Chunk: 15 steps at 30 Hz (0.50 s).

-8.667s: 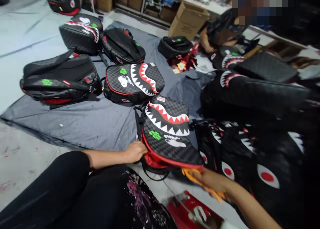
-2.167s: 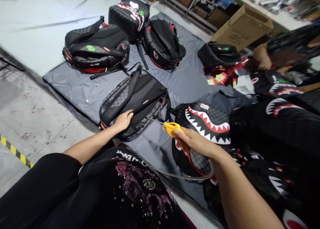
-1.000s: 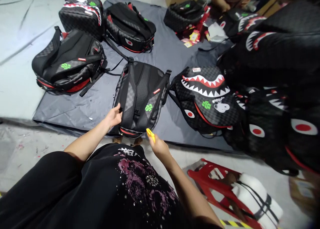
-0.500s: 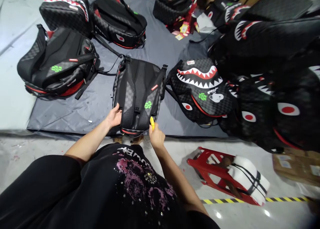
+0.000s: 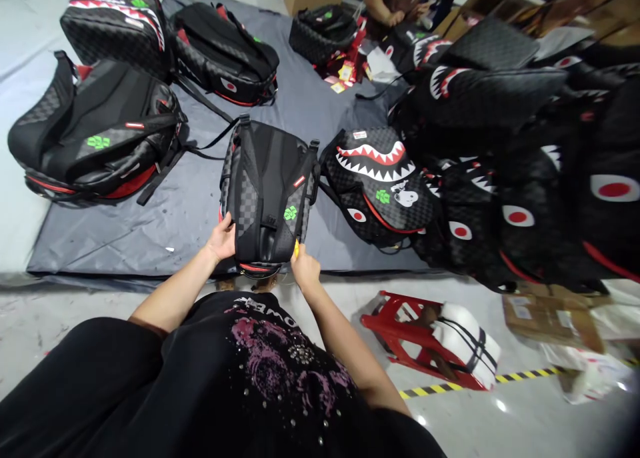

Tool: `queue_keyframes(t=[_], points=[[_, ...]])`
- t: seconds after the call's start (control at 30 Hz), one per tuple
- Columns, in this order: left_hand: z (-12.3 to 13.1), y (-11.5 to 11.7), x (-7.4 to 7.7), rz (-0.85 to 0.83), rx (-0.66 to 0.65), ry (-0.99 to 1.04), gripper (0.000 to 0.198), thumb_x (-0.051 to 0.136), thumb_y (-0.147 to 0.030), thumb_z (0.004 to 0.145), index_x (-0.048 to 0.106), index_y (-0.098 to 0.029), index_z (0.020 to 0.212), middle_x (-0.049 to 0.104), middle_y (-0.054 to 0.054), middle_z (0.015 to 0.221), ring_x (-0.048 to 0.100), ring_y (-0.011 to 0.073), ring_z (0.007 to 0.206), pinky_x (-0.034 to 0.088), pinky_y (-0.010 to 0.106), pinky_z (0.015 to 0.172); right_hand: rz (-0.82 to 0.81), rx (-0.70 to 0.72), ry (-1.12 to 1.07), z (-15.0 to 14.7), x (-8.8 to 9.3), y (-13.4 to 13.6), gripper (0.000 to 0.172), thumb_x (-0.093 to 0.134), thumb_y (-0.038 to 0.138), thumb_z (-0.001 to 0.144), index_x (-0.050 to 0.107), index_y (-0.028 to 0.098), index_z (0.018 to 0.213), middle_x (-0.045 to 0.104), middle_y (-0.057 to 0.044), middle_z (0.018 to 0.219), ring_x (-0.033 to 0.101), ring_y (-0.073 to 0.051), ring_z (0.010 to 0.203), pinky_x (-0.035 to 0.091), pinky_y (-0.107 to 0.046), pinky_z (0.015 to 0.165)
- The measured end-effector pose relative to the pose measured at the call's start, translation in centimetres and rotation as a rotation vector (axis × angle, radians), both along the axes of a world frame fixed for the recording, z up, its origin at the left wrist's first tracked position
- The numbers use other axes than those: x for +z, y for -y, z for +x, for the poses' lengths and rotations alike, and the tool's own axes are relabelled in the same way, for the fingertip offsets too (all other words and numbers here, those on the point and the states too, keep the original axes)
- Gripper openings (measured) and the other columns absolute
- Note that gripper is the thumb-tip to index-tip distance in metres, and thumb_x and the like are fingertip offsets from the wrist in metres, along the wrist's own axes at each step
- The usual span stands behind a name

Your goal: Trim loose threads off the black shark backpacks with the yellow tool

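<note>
Many backpacks [image 5: 270, 185] crowd the grey floor mat [image 5: 190, 221].

A backpack [image 5: 270, 191] lies on the mat [image 5: 150, 231], between two others, left [image 5: 95, 145] and right [image 5: 380, 185].

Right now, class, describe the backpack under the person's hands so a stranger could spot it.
Find the grey mat on the floor. At its near edge a backpack lies between the left hand and the right hand with a yellow tool. It lies straps up; its right neighbour shows shark teeth.
</note>
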<state>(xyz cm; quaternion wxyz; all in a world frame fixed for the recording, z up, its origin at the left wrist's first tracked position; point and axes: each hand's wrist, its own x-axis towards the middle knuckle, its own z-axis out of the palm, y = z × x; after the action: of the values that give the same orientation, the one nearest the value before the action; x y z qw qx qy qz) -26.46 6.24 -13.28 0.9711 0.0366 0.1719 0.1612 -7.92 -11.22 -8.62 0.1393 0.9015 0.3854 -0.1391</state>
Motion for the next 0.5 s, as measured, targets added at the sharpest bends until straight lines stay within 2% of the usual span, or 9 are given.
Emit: queue_keyframes(t=[0.2, 0.3, 0.4, 0.5], points=[[-0.7, 0.2, 0.3, 0.064, 0.024, 0.113, 0.076, 0.031, -0.066, 0.097, 0.050, -0.007, 0.141, 0.067, 0.021, 0.125, 0.058, 0.0341, 0.127, 0.036, 0.055, 0.114, 0.043, -0.067, -0.039, -0.8, 0.9, 3.5, 0.040, 0.030, 0.044, 0.106, 0.049, 0.018, 0.130, 0.074, -0.010, 0.096, 0.072, -0.023, 0.089, 0.048, -0.028, 0.071], [-0.2, 0.5, 0.9, 0.091, 0.052, 0.114, 0.078, 0.029, -0.067, 0.097, 0.047, -0.007, 0.144, 0.065, 0.021, 0.129, 0.056, 0.0325, 0.129, 0.035, 0.052, 0.115, 0.047, -0.114, -0.084, -1.1, 1.3, 5.0, 0.039, 0.031, 0.043, 0.106, 0.051, 0.018, 0.129, 0.074, -0.010, 0.098, 0.072, -0.023, 0.091, 0.048, -0.028, 0.072], [0.6, 0.3, 1.3, 0.104, 0.054, 0.106, 0.080, 0.025, -0.068, 0.097, 0.047, -0.007, 0.144, 0.065, 0.020, 0.127, 0.057, 0.0317, 0.128, 0.037, 0.051, 0.115, 0.053, -0.149, -0.105, -1.0, 1.9, 5.1, 0.040, 0.030, 0.042, 0.106, 0.050, 0.017, 0.129, 0.073, -0.011, 0.100, 0.071, -0.024, 0.093, 0.048, -0.029, 0.073], [0.9, -0.2, 1.5, 0.102, -0.036, 0.085, 0.076, 0.024, -0.062, 0.100, 0.048, -0.004, 0.142, 0.067, 0.022, 0.123, 0.059, 0.0320, 0.125, 0.038, 0.051, 0.113, 0.059, -0.169, -0.123, -1.0, 2.2, 4.9, 0.040, 0.030, 0.042, 0.106, 0.050, 0.017, 0.129, 0.073, -0.011, 0.100, 0.071, -0.024, 0.093, 0.049, -0.030, 0.075]])
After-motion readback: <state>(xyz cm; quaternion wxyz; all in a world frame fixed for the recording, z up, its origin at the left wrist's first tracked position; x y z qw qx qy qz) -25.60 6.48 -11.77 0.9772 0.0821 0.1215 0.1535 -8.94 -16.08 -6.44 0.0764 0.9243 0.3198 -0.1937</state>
